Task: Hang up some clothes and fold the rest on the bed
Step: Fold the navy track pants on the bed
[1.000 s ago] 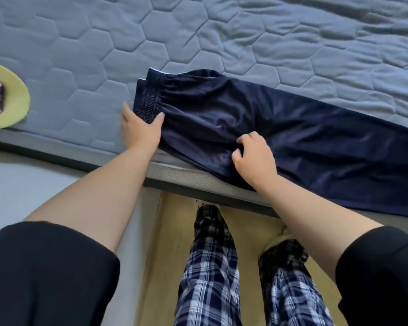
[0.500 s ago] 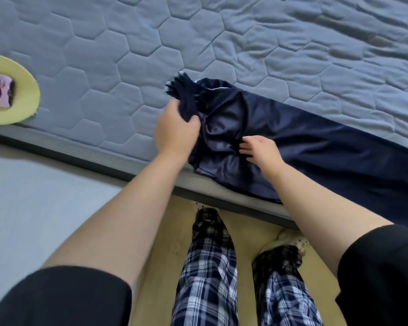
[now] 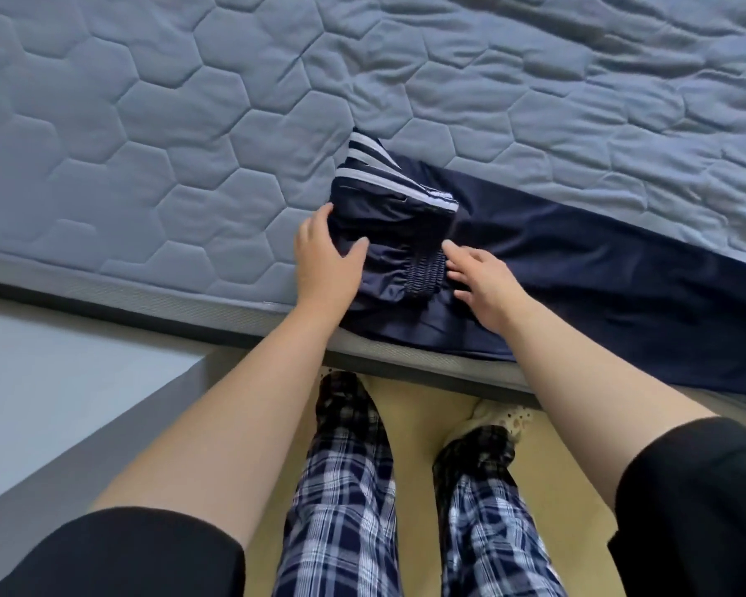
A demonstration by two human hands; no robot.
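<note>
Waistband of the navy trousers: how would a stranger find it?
On the quilted bed, navy trousers lie along the near edge. Between the left hand and right hand sits their folded end; the waistband is its ribbed, gathered strip, unlike the smooth cloth around.

The waistband (image 3: pixel 425 269) end of the navy trousers (image 3: pixel 578 269) now lies folded over onto the legs, with white stripes (image 3: pixel 375 170) showing. The left hand (image 3: pixel 326 262), which gripped it before, rests flat against the fold. The right hand (image 3: pixel 483 286) has uncurled and touches the waistband.
</note>
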